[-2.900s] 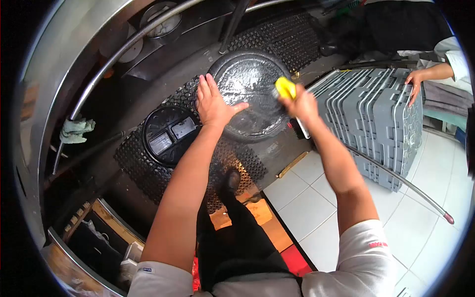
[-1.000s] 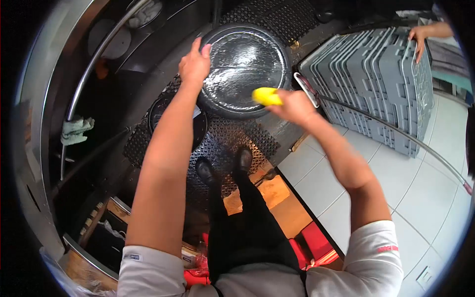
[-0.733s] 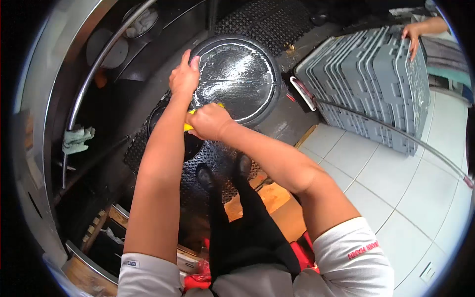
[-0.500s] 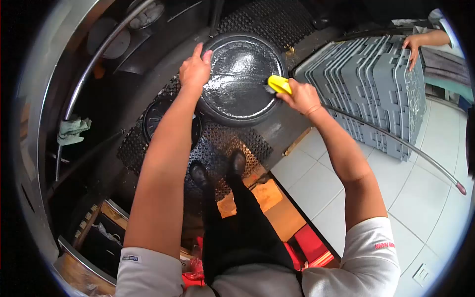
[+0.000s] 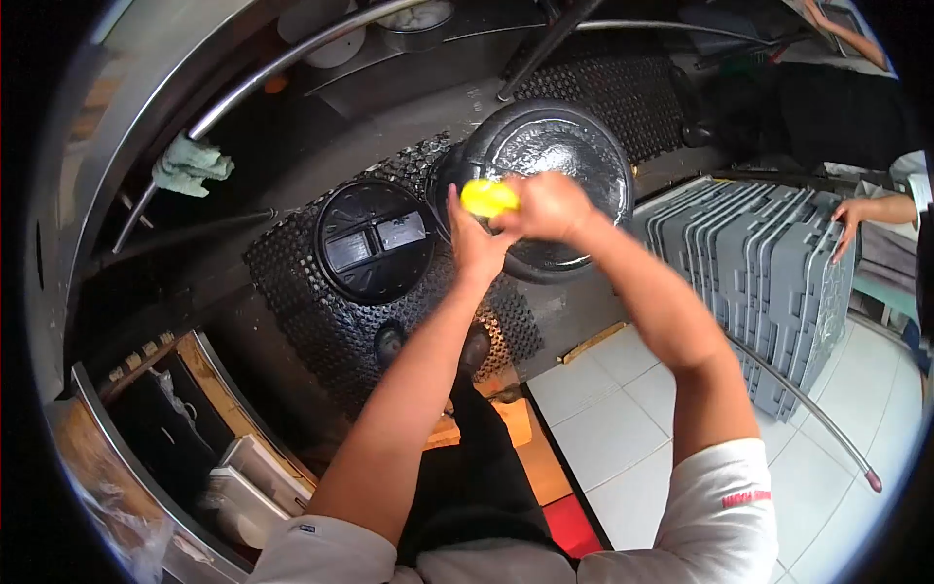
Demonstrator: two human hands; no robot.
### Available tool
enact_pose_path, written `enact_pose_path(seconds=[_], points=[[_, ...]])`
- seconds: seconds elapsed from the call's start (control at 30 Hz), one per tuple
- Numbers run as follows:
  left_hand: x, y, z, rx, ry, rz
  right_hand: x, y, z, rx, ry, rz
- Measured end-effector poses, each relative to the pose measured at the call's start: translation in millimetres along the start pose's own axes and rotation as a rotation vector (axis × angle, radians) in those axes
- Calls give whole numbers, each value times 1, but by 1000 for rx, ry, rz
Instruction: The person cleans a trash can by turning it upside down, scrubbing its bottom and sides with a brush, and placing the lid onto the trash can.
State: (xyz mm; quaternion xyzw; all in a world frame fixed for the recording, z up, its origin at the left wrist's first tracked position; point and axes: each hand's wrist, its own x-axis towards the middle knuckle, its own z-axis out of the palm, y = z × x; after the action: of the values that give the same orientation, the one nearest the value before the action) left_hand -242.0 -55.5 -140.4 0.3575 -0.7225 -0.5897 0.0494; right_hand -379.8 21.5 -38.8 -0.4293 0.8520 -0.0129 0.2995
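Observation:
A large black round bin (image 5: 555, 146) stands in front of me, its round surface wet and shiny. My right hand (image 5: 553, 206), blurred by motion, grips a yellow scrubbing brush (image 5: 489, 199) over the bin's near left edge. Close against the brush, my left hand (image 5: 477, 248) holds the bin's left rim, with some of its fingers hidden. Left of the bin, a smaller black round piece with slots (image 5: 365, 277) lies on the perforated rubber mat (image 5: 282, 258).
Grey stacked crates (image 5: 749, 263) stand at the right, with another person's hand (image 5: 851, 216) on them. A metal pole (image 5: 817, 409) slants before them. A cloth (image 5: 193, 165) hangs on the curved metal rail (image 5: 282, 76) at upper left. An open drawer (image 5: 165, 419) is lower left.
The brush has moved from the bin's right side to its left edge. My left hand has shifted along the rim, and both hands are now close together. The view has swung left.

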Motion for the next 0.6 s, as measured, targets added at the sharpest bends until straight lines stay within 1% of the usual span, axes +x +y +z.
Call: enact_pose_path(seconds=[0.07,0.1,0.13,0.17,0.2,0.23,0.27,0.3,0.33,0.37,0.4,0.47,0.5,0.53,0.57,0.6], points=[[-3,14,-7,-71,-44,-91,29,30,-30,143,226,172],[-2,14,-4,-97,-16,-68,46,55,-40,8,365,253],[1,13,-1,-110,-2,-51,50,53,-45,-22,355,257],[4,9,-2,-101,-7,-67,47,42,-32,-32,262,196],[6,7,-2,-98,-19,-83,31,15,-20,-49,165,142],[7,-8,0,-2,44,17,15,-6,-14,-66,20,0],[12,-33,4,-31,5,139,16,0,-15,-74,64,54],[7,-21,-2,-36,11,58,19,11,-13,-74,111,110],[7,-16,0,-17,44,61,24,26,-19,-80,164,161],[7,-11,3,2,78,65,41,51,-40,-112,334,306],[7,-6,6,20,112,67,47,50,-38,-112,312,284],[9,14,-4,-116,-52,-129,45,38,-22,-121,243,259],[12,-1,-1,-176,-106,-112,25,4,-20,-59,162,94],[14,-10,-4,-227,-154,-96,21,-5,-4,-87,34,-122],[11,-17,-5,-227,-130,-65,22,-2,-2,-82,126,-91],[7,4,-14,-148,-102,-126,25,6,-6,-81,224,-53]])
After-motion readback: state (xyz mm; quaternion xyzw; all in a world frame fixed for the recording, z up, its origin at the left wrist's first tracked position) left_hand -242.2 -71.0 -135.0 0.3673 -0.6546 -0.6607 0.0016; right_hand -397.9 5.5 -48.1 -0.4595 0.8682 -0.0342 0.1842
